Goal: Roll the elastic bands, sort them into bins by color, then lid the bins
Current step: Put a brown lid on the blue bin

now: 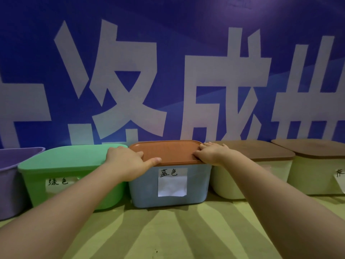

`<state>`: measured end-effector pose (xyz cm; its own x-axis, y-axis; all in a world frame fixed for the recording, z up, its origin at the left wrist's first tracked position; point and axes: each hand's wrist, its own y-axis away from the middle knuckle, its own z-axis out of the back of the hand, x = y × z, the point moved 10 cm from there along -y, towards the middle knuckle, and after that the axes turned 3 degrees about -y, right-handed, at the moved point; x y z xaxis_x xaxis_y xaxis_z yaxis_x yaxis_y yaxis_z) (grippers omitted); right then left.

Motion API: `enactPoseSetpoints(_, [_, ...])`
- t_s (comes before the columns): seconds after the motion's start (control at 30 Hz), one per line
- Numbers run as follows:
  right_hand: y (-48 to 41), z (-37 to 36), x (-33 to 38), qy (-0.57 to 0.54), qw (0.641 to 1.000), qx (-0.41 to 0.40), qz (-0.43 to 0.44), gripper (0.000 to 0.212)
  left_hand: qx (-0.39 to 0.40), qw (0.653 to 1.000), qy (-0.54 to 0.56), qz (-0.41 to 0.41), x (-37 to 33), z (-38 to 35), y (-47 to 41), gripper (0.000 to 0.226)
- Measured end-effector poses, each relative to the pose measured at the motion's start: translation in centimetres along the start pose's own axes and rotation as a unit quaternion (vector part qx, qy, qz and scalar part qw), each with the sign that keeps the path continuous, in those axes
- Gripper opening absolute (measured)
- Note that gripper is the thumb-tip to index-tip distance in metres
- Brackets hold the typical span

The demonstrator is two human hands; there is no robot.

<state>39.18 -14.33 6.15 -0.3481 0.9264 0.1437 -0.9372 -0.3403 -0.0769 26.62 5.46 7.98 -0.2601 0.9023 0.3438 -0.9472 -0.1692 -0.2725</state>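
1. The blue bin (143, 187) is sitting in the middle of a row on the yellow-green table (168, 230). It is carrying a white paper label (172, 182) on its front wall and an orange lid (168, 152) on top.
2. The left hand (127, 163) is pressing on the lid's 9 o'clock edge. Its fingers are lying fairly flat on top and its thumb is stretching straight along the front rim, so it is clasping nothing.
3. The right hand (211, 154) is bearing down on the lid's 3 o'clock edge. Its fingers are lying loosely over the top and its thumb is lying by the front rim, so it is resting on the lid rather than wrapping round it.
4. Just beside the blue bin at 9 o'clock, a green bin (37, 187) is standing under a green lid (65, 157), with the left forearm crossing in front of it.
5. Farther out at 9 o'clock, a purple bin (9, 184) is standing open-topped at the frame's edge.
6. At 3 o'clock, a near cream bin (227, 184) is standing under a brown lid (257, 148). Beyond it, a far cream bin (313, 176) is standing under a second brown lid (317, 146).
7. At 12 o'clock, a blue banner (168, 53) with large white characters is hanging behind the row.
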Motion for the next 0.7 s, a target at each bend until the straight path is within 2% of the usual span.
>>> enactPoseSetpoints(0.07, [-0.2, 0.0, -0.1, 0.011, 1.0, 0.004, -0.007, 0.058, -0.009, 1.0, -0.02, -0.003, -0.3, 0.5, -0.2, 0.093])
enactPoseSetpoints(0.13, [-0.4, 0.3, 0.0, 0.025, 1.0, -0.003, -0.011, 0.059, -0.019, 0.999, -0.03, -0.002, -0.5, 1.1, -0.5, 0.097])
enactPoseSetpoints(0.27, [-0.4, 0.8, 0.6, 0.048, 0.999, -0.015, -0.003, 0.062, -0.019, 0.998, -0.042, 0.041, -0.1, 1.2, -2.0, 0.09])
enactPoseSetpoints(0.33, [-0.3, 1.0, 0.7, 0.045, 0.999, -0.023, 0.0, 0.061, 0.008, 0.998, 0.014, 0.053, 0.1, -0.4, -3.1, 0.093])
enactPoseSetpoints(0.4, [-0.2, 1.0, 0.5, 0.047, 0.999, -0.019, -0.004, 0.06, 0.051, 0.994, 0.089, 0.029, -0.6, -2.2, -3.7, 0.099])
enactPoseSetpoints(0.43, [-0.2, 1.0, 0.5, 0.052, 0.999, -0.014, -0.008, 0.06, 0.07, 0.991, 0.113, 0.022, -0.9, -2.7, -3.6, 0.094])
enactPoseSetpoints(0.5, [-0.2, 0.9, 0.3, 0.047, 0.999, -0.007, -0.017, 0.06, 0.09, 0.988, 0.122, 0.008, -1.3, -2.9, -3.6, 0.086])
enactPoseSetpoints(0.63, [0.4, 1.6, 0.3, 0.049, 0.998, -0.02, -0.014, 0.055, 0.136, 0.984, 0.119, -0.012, -1.3, -2.6, -3.0, 0.092])
enactPoseSetpoints(0.7, [0.9, 2.4, 0.6, 0.071, 0.997, -0.041, -0.009, 0.048, 0.146, 0.982, 0.12, -0.021, -1.4, -2.6, -2.5, 0.087])
